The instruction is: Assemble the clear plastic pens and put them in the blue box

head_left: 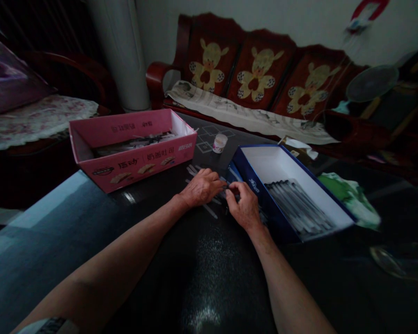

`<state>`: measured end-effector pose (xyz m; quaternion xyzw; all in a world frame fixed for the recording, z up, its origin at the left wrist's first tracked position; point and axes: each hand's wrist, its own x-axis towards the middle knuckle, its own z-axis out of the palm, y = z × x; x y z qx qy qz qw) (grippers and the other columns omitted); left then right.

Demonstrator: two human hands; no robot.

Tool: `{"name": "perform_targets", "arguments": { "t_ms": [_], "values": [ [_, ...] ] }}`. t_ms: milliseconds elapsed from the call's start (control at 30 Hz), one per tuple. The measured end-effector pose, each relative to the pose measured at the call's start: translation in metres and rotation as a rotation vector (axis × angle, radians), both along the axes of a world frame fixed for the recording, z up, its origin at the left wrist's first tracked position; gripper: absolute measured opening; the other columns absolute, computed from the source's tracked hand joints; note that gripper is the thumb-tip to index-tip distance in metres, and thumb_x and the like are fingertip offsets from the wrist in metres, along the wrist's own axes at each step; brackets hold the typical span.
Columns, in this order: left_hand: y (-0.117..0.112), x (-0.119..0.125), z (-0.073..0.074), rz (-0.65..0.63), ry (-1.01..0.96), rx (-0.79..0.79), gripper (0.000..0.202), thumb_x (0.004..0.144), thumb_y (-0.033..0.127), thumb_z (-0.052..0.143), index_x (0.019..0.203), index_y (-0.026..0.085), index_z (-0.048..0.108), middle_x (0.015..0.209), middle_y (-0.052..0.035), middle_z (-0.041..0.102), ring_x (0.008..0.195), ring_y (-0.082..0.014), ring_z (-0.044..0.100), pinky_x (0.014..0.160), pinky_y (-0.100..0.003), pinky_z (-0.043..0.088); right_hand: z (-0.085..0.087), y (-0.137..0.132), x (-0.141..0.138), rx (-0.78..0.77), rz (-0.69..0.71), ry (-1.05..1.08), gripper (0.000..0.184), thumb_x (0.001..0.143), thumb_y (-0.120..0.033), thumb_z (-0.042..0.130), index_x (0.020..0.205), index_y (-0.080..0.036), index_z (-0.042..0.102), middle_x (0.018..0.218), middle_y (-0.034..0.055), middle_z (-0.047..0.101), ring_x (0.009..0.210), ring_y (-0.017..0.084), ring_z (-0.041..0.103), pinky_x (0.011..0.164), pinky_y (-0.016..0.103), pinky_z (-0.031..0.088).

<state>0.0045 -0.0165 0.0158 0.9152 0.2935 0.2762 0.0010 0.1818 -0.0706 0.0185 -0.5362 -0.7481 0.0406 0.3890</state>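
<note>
Over a dark glossy table [209, 273], my left hand [204, 187] and my right hand [244, 204] meet at the fingertips. Both are closed in a pinch on a thin, pen-like piece [227, 185], mostly covered by the fingers. Loose clear plastic tubes [211, 211], like pen barrels, lie under and around the hands. Just right of my right hand, a blue box [282, 211] with a white inside holds a row of slim pens [299, 206]. To the left of my left hand stands a pink carton [144, 164] with more thin pieces [135, 144] inside.
A small white tub [219, 143] stands behind the hands. Right of the blue box lies a green and white plastic packet [350, 199]. A wooden sofa [254, 69] with bear-patterned backs is beyond the table, and a fan [372, 83] stands at the right.
</note>
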Motion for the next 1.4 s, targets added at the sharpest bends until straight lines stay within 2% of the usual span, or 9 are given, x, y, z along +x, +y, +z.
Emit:
{"name": "perform_targets", "arguments": {
  "t_ms": [233,400,567,700,933,1033,1133,1267,1400],
  "values": [
    [-0.002,0.001,0.001,-0.027,0.000,-0.004,0.030,0.096,0.031,0.041,0.113,0.021,0.064,0.088,-0.0065,0.060,0.086,-0.0198,0.048,0.080,-0.034,0.038,0.000,0.000,0.001,-0.036,0.010,-0.037,0.027,0.094,-0.028,0.037,0.076,-0.021,0.057,0.078,0.0064,0.060,0.078,0.020,0.057,0.074,0.032,0.043],
    [-0.002,0.001,0.001,-0.021,-0.008,0.005,0.031,0.097,0.031,0.041,0.113,0.018,0.064,0.089,-0.0070,0.060,0.087,-0.0203,0.049,0.081,-0.034,0.038,0.000,-0.002,0.001,-0.001,0.023,-0.018,0.013,0.089,-0.027,0.047,0.085,-0.020,0.057,0.083,0.0062,0.060,0.081,0.020,0.057,0.075,0.032,0.043],
    [-0.003,0.002,0.001,-0.047,0.001,0.013,0.030,0.096,0.030,0.043,0.113,0.018,0.064,0.089,-0.0068,0.061,0.086,-0.0203,0.049,0.081,-0.035,0.039,-0.002,0.000,0.002,-0.022,0.025,-0.068,0.031,0.094,-0.027,0.036,0.070,-0.021,0.054,0.073,0.0053,0.058,0.075,0.019,0.055,0.072,0.031,0.042],
    [-0.005,0.002,0.003,-0.053,-0.003,0.012,0.032,0.096,0.028,0.041,0.114,0.016,0.063,0.089,-0.0079,0.061,0.087,-0.0207,0.049,0.082,-0.036,0.038,-0.001,-0.001,0.000,-0.004,0.031,-0.050,0.023,0.093,-0.029,0.042,0.079,-0.020,0.058,0.080,0.0064,0.062,0.080,0.019,0.057,0.075,0.030,0.042],
    [-0.007,0.006,0.005,-0.081,0.008,0.034,0.031,0.097,0.028,0.037,0.106,0.016,0.065,0.084,-0.0067,0.061,0.082,-0.0194,0.050,0.083,-0.036,0.039,0.000,-0.001,-0.002,-0.038,-0.002,0.004,0.036,0.093,-0.031,0.040,0.061,-0.021,0.052,0.062,0.0037,0.058,0.061,0.016,0.054,0.061,0.029,0.038],
    [-0.009,0.006,0.007,-0.060,-0.090,0.111,0.029,0.096,0.029,0.042,0.110,0.017,0.063,0.096,-0.0084,0.064,0.089,-0.0206,0.053,0.086,-0.038,0.040,0.000,0.000,-0.001,-0.064,-0.086,0.075,0.038,0.093,-0.035,0.039,0.061,-0.021,0.055,0.059,0.0032,0.059,0.060,0.016,0.056,0.060,0.028,0.038],
    [-0.009,0.004,0.005,0.085,-0.353,0.136,0.028,0.093,0.031,0.048,0.107,0.013,0.064,0.102,-0.0116,0.064,0.094,-0.0208,0.056,0.085,-0.036,0.044,0.001,0.000,0.001,-0.082,-0.210,0.230,0.042,0.092,-0.041,0.038,0.063,-0.020,0.059,0.061,0.0036,0.063,0.062,0.017,0.059,0.062,0.029,0.042],
    [-0.008,0.005,0.000,0.242,-0.667,-0.187,0.031,0.091,0.040,0.051,0.083,0.014,0.067,0.073,-0.0045,0.064,0.066,-0.0128,0.059,0.063,-0.025,0.047,0.003,-0.003,-0.003,-0.136,-0.172,0.455,0.042,0.092,-0.044,0.038,0.067,-0.020,0.061,0.065,0.0031,0.066,0.064,0.017,0.063,0.065,0.029,0.047],
    [-0.005,0.009,0.000,0.158,-0.986,-0.716,0.035,0.087,0.047,0.054,0.095,0.015,0.066,0.070,-0.0017,0.064,0.054,-0.0100,0.059,0.050,-0.021,0.046,0.004,-0.011,-0.019,-0.168,0.002,0.436,0.036,0.092,-0.040,0.042,0.070,-0.020,0.062,0.068,0.0029,0.067,0.068,0.016,0.063,0.067,0.029,0.048]
  ]
}}
